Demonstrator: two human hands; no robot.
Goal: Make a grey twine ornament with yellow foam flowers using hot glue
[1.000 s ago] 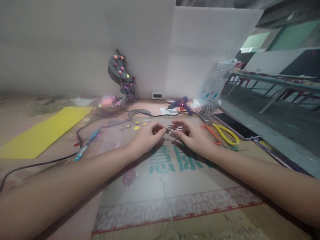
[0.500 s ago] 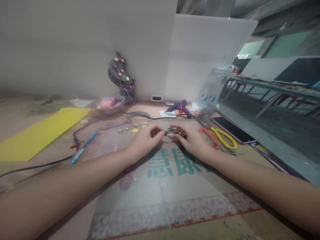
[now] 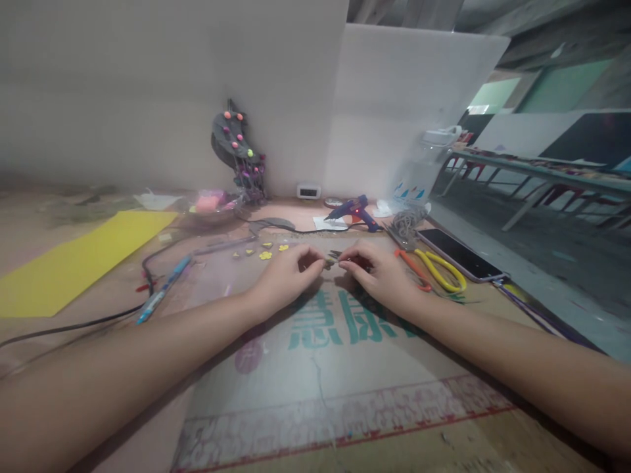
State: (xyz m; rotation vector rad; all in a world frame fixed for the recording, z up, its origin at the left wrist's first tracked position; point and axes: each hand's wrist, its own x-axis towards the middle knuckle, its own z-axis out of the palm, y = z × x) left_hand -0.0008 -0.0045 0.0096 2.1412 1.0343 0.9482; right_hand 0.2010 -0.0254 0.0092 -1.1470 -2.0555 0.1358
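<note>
Near the middle of the table, my left hand (image 3: pixel 296 272) pinches a small yellowish-dark piece (image 3: pixel 328 263) between thumb and fingertips. My right hand (image 3: pixel 373 272) is closed just to the right of it, almost touching it. A small dark tool with two pointed blades (image 3: pixel 335 253) sticks out leftward from the right fingers; its handles are hidden in the hand. Beyond my left hand lie several small yellow cut pieces, among them a flower (image 3: pixel 265 255). Scissors-like tools with orange (image 3: pixel 413 269) and yellow handles (image 3: pixel 446 272) lie beside my right hand.
A glue gun (image 3: pixel 355 211) with a red light stands at the back. A phone (image 3: pixel 461 254), grey yarn (image 3: pixel 407 222) and a clear bottle (image 3: pixel 434 157) are on the right. Yellow sheet (image 3: pixel 83 263), blue pen (image 3: pixel 165 289) and black cable (image 3: pixel 79 326) lie left. A decorated grey crescent (image 3: pixel 229 139) stands behind.
My right hand has shifted slightly left, closer to my left hand. The pinched piece has turned and shows more yellow. The dark blades now appear parted.
</note>
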